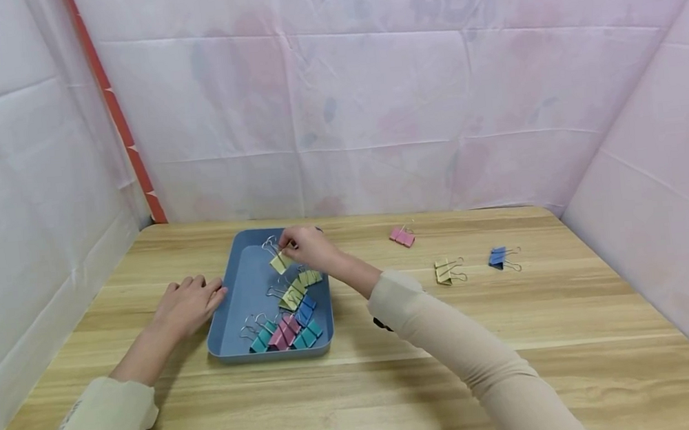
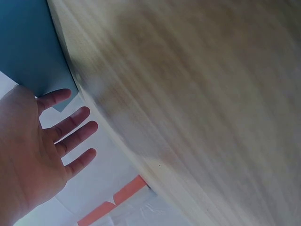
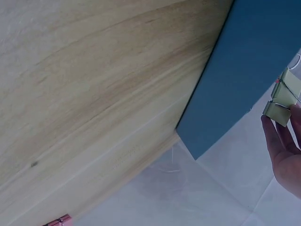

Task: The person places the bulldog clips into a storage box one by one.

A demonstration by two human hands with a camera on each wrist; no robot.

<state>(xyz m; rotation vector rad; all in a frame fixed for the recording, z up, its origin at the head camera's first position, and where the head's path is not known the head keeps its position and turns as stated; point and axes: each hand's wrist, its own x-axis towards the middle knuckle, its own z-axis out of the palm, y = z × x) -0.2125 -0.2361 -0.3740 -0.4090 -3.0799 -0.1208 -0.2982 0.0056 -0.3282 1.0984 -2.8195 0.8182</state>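
Head view: one tray [image 1: 238, 308], blue-grey, rectangular, rounded at the corners, standing on the wood-grain table [image 1: 276, 415].

Item, right hand [image 1: 312, 249]: fingers and thumb pinching one held yellow clip [image 1: 279, 263] by its far side of the tray, wire handles pointing up and leftward. From the right wrist camera I see the same clip between thumb and fingers, at the edge of the picture, beyond the tray's wall.

Item, left hand [image 1: 188, 307]: holding nothing, laid at the tray's left wall. Its own wrist camera gives me fingers extended and spread apart; whether they touch the wall I cannot tell.

Contents of the tray, gathered along its right side and near end: yellow clips [image 1: 293, 295], overlapping; one blue clip [image 1: 305, 310] just nearer; one pink clip [image 1: 284, 332] between two teal clips [image 1: 263, 337] at the near wall.

Loose on the table, right of the tray, listed left to right: one loose pink clip [image 1: 402, 237], farthest back; one loose yellow clip [image 1: 443, 272]; one loose blue clip [image 1: 498, 257]. All three lie apart from each other.

Surroundings: pale sheeting [image 1: 370, 88], faintly printed; one red strip [image 1: 117, 119] at the rear left; beige sleeves [image 1: 469, 348] on both arms.
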